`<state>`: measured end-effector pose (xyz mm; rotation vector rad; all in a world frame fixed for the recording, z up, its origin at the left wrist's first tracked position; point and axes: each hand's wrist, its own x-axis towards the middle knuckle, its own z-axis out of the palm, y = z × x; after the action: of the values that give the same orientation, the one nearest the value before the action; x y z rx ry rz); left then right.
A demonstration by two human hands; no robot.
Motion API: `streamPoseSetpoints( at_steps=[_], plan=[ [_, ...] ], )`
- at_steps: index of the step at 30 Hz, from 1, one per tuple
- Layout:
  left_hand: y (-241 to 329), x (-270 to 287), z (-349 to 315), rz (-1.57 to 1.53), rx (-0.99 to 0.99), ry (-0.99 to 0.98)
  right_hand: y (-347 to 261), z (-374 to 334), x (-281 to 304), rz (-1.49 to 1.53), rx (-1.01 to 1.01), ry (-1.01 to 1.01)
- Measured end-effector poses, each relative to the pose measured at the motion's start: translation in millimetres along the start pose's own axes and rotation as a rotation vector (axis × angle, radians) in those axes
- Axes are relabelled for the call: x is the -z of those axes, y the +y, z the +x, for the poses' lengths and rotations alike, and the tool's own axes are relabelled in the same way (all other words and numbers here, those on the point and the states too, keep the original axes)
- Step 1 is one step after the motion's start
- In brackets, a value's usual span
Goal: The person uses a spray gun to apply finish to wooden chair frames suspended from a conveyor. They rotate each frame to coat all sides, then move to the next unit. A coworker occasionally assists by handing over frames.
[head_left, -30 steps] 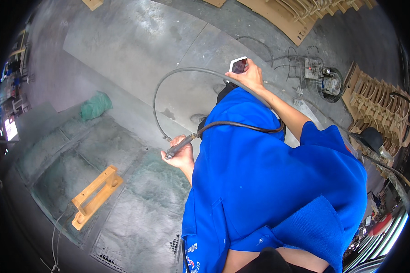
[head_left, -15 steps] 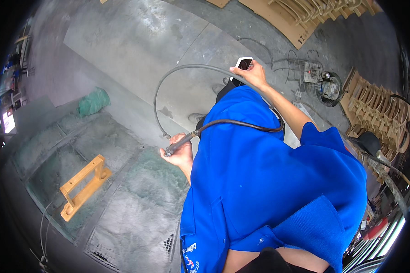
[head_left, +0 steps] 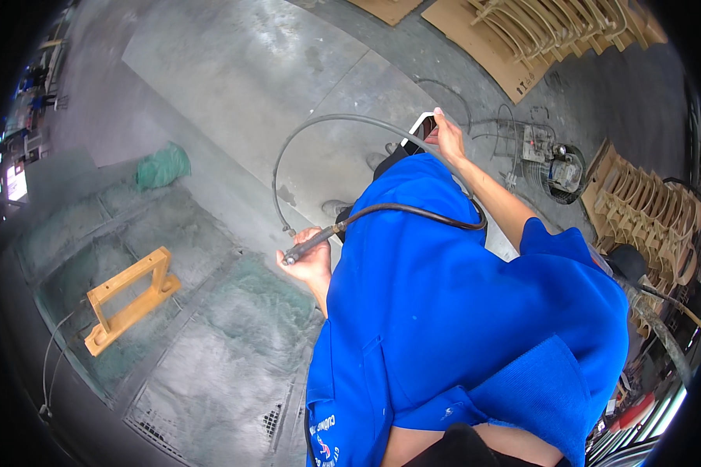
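Note:
My left hand [head_left: 313, 257] is closed around a grey metal spray gun [head_left: 304, 247], its tip pointing toward the lower left. A dark brown hose [head_left: 405, 210] and a grey hose [head_left: 319, 121] run to it; the grey one loops out over the floor and back toward my right arm. My right hand [head_left: 447, 140] grips a phone [head_left: 420, 132] with a white edge, tilted so that little of its dark face shows. To the left of my left hand, apart from it, is a light wooden frame [head_left: 132, 303] with two long bars joined by short posts.
Behind the wooden frame are dusty, greenish filter mats [head_left: 234, 311] in a grid. A green bundle [head_left: 163, 166] lies beyond. Curved wooden parts are stacked on cardboard [head_left: 514, 74] at the far right and on the right [head_left: 646, 210]. Near them stands a machine with hoses [head_left: 561, 171].
The whole view has shifted slightly. My right hand has tilted the phone more edge-on. The wooden frame has moved up and left and turned a little. My left hand keeps its grip.

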<state>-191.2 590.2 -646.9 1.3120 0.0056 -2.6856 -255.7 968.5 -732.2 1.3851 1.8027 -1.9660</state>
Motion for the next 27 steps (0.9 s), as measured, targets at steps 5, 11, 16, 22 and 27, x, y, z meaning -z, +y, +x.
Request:
streamPoseSetpoints(
  at_steps=[5, 11, 16, 22, 27],
  plan=[
    [1.7, 6.8, -4.6, 0.019, -0.022, 0.024, 3.4, -5.3, -6.3, -0.415, 0.223, 0.077],
    [5.0, 10.1, 0.8, 0.024, -0.009, 0.045, -15.6, 4.3, -9.0, -0.39, 0.105, 0.102],
    [6.8, 19.9, -13.7, 0.026, -0.012, 0.027, -11.3, -7.2, 1.6, -0.368, 0.083, 0.071],
    [9.8, 33.0, -24.4, 0.02, -0.018, 0.009, 7.3, -6.4, 6.1, -0.356, 0.105, 0.04],
    [12.2, 38.3, -23.4, 0.008, -0.004, 0.004, 8.3, -6.7, 7.7, -0.343, 0.066, 0.018]
  ],
)
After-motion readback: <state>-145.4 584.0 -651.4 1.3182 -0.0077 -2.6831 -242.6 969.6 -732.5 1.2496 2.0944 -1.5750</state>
